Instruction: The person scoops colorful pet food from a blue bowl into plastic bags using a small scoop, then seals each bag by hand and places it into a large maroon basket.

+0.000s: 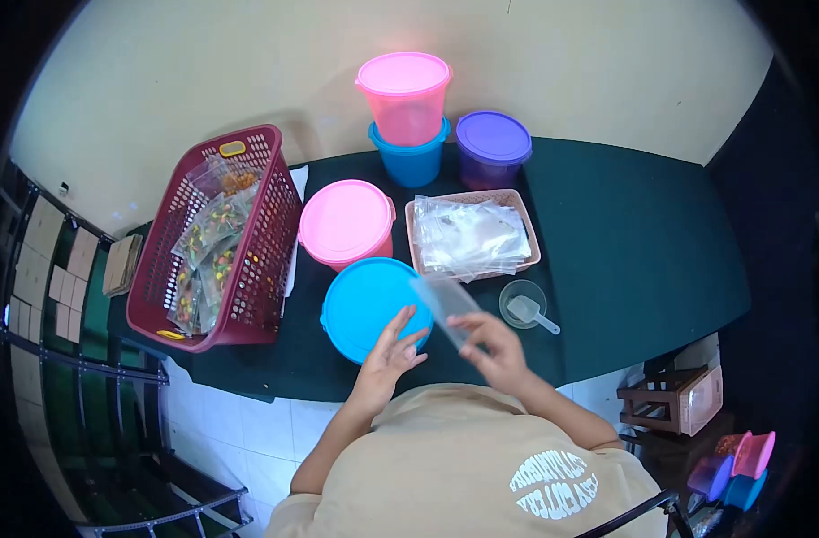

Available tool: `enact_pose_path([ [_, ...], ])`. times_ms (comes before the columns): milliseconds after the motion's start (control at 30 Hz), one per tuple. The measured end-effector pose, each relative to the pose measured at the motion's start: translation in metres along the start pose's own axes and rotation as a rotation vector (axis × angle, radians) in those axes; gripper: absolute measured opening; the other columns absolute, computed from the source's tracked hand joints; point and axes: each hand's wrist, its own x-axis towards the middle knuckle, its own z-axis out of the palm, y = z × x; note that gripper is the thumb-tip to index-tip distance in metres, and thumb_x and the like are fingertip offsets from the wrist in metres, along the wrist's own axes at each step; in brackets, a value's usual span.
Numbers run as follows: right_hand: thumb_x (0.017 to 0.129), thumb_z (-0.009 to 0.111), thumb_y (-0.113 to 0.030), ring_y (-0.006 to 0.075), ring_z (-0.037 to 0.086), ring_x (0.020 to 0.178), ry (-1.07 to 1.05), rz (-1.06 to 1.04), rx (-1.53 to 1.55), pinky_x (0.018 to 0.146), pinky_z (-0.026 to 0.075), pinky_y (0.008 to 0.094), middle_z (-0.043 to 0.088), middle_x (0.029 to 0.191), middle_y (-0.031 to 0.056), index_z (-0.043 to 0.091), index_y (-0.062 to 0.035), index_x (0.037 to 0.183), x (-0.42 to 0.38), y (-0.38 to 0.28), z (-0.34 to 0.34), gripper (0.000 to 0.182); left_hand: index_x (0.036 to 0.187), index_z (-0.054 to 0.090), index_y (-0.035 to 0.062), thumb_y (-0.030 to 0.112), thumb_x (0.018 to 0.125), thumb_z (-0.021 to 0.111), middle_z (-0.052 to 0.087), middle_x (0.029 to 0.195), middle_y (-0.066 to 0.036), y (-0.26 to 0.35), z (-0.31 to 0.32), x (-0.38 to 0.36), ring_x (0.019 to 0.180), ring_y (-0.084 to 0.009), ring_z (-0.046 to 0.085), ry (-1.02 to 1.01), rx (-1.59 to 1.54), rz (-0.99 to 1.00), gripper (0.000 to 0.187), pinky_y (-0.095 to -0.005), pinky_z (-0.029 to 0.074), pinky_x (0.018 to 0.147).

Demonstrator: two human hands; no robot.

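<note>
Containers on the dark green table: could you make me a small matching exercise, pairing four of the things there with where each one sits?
Things:
1. Purple-lidded tub
2. Red laundry-style basket
3. Small clear scoop
4. Empty clear bag

Places:
A. Held in the right hand, above the big blue lid
B. At the table's left end, filled with packed snack bags
C. At the back by the wall, right of the stacked pink and blue tubs
D. In a little round cup in front of the tray of bags

Pairs: 1-C, 2-B, 3-D, 4-A
</note>
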Motion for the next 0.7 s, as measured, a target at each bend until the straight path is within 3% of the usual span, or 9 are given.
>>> enact_pose_path([
  [67, 0.084, 0.064, -0.009, 0.0291, 0.051, 0.119, -0.126, 0.035, 0.071, 0.099, 0.04, 0.0401, 0.054, 0.125, 0.0147, 0.059, -0.0044, 0.087, -0.009, -0.013, 0.009, 0.007, 0.145, 0.03, 0.0048, 0.021, 0.097, 0.051, 0.033, 0.147, -0.014, -0.003, 0.007, 0.004, 0.134, -0.026, 0.036, -0.035, -0.126, -0.074, 0.055, -0.0389, 0.037, 0.104],
  [133, 0.085, 0.063, -0.008, 0.0256, 0.051, 0.118, -0.147, 0.002, 0.084, 0.101, 0.039, 0.0393, 0.053, 0.122, 0.0155, 0.058, -0.0024, 0.093, -0.013, -0.008, 0.013, 0.011, 0.14, 0.037, 0.0025, 0.019, 0.096, 0.052, 0.037, 0.144, -0.014, -0.009, 0.008, 0.008, 0.131, -0.0242, 0.039, -0.092, -0.055, -0.04, 0.049, -0.0378, 0.038, 0.104],
  [200, 0.085, 0.061, -0.007, 0.0248, 0.052, 0.114, 0.055, 0.231, 0.433, 0.1, 0.04, 0.0384, 0.053, 0.113, 0.0133, 0.056, -0.0019, 0.101, -0.016, -0.007, 0.014, 0.017, 0.134, 0.044, 0.0002, 0.017, 0.095, 0.054, 0.042, 0.141, -0.013, -0.009, 0.011, 0.009, 0.128, -0.0224, 0.042, -0.152, 0.019, -0.015, 0.043, -0.0367, 0.039, 0.103],
  [233, 0.086, 0.062, -0.009, 0.0206, 0.054, 0.106, 0.108, 0.242, 0.437, 0.095, 0.042, 0.0353, 0.053, 0.102, 0.0107, 0.054, -0.0009, 0.105, -0.013, -0.007, 0.014, 0.022, 0.127, 0.05, -0.0002, 0.016, 0.094, 0.057, 0.046, 0.136, -0.012, -0.007, 0.014, 0.009, 0.124, -0.0214, 0.046, -0.154, 0.057, -0.034, 0.038, -0.0379, 0.041, 0.101],
  [300, 0.085, 0.063, -0.01, 0.0199, 0.054, 0.102, 0.081, 0.244, 0.299, 0.092, 0.043, 0.034, 0.053, 0.1, 0.0102, 0.054, -0.0011, 0.103, -0.011, -0.009, 0.008, 0.022, 0.119, 0.055, -0.0006, 0.016, 0.092, 0.059, 0.05, 0.131, -0.01, -0.006, 0.022, 0.008, 0.12, -0.0204, 0.049, -0.156, 0.092, -0.06, 0.032, -0.039, 0.043, 0.099],
  [367, 0.083, 0.067, -0.012, 0.0183, 0.054, 0.091, 0.073, 0.218, 0.164, 0.083, 0.043, 0.031, 0.055, 0.094, 0.0086, 0.054, -0.0017, 0.1, -0.008, -0.012, 0.007, 0.023, 0.105, 0.059, -0.0026, 0.005, 0.088, 0.063, 0.057, 0.115, -0.01, -0.008, 0.03, 0.009, 0.112, -0.0182, 0.053, -0.052, -0.039, -0.12, 0.019, -0.0348, 0.041, 0.101],
  [500, 0.084, 0.065, -0.005, 0.0136, 0.049, 0.093, 0.006, 0.207, 0.08, 0.085, 0.041, 0.0287, 0.05, 0.097, 0.0052, 0.051, -0.0025, 0.104, -0.007, -0.01, 0.007, 0.025, 0.105, 0.059, -0.0035, 0.005, 0.087, 0.064, 0.056, 0.115, -0.011, -0.009, 0.025, 0.006, 0.112, -0.0189, 0.054, -0.029, -0.139, -0.113, 0.021, -0.0346, 0.041, 0.1],
  [600, 0.083, 0.066, -0.004, 0.013, 0.049, 0.091, 0.027, 0.191, 0.071, 0.084, 0.041, 0.0281, 0.05, 0.095, 0.0047, 0.051, -0.003, 0.102, -0.006, -0.009, 0.01, 0.025, 0.108, 0.058, -0.004, 0.005, 0.086, 0.065, 0.057, 0.116, -0.011, -0.009, 0.023, 0.003, 0.112, -0.0194, 0.054, -0.097, 0.009, 0.012, 0.024, -0.0341, 0.041, 0.1],
  [700, 0.081, 0.069, -0.013, 0.0192, 0.051, 0.085, 0.077, 0.205, 0.095, 0.079, 0.042, 0.031, 0.054, 0.09, 0.0082, 0.054, -0.0024, 0.097, -0.006, -0.008, 0.012, 0.024, 0.109, 0.058, -0.0048, 0.006, 0.088, 0.064, 0.057, 0.117, -0.011, -0.008, 0.026, 0.002, 0.11, -0.0189, 0.055, -0.047, -0.031, -0.063, 0.024, -0.034, 0.043, 0.098],
])
